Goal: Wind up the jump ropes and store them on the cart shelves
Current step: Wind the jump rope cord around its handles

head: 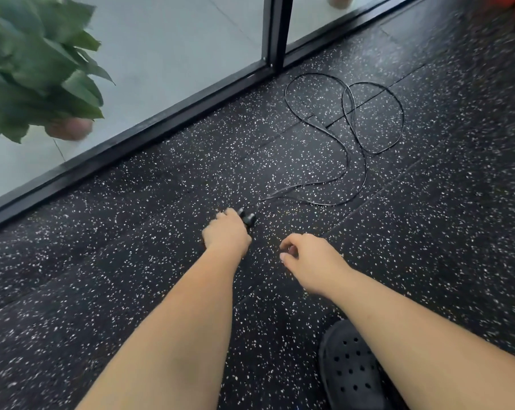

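A thin black jump rope [365, 149] lies in loose loops on the speckled black rubber floor, running from near the glass wall down to its two black handles [247, 218]. My left hand [227, 234] reaches down onto the handles, fingers curled round them, with the handle ends sticking out past my knuckles. My right hand [306, 257] hovers just to the right, a little above the floor, fingers loosely curled and holding nothing. No cart is in view.
A glass wall with a black frame [173, 119] runs diagonally across the upper left. A green leafy plant [40, 63] hangs in at the top left. My black perforated clog [351, 368] stands at the bottom right.
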